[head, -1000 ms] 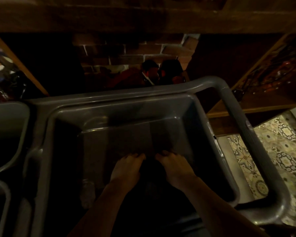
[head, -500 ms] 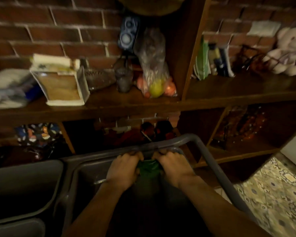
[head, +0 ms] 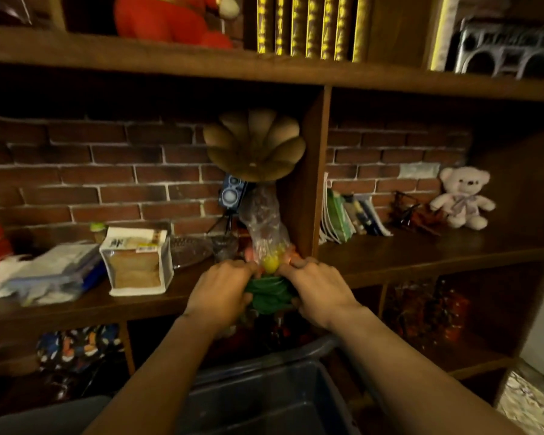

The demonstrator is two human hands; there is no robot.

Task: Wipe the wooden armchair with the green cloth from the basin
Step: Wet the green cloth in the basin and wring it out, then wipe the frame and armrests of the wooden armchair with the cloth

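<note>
A home; wooden shelves [head: 421,255] hold books [head: 352,218], teddy bear [head: 462,197].

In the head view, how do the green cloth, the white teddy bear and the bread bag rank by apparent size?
1. bread bag
2. white teddy bear and green cloth look similar; the hands hide part of the cloth, so their order is unsure.

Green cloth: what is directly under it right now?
Below the green cloth, bunched between the left hand and right hand, sits the grey basin. Its contents are too dark to make out; the arms cover part of its rim.
</note>
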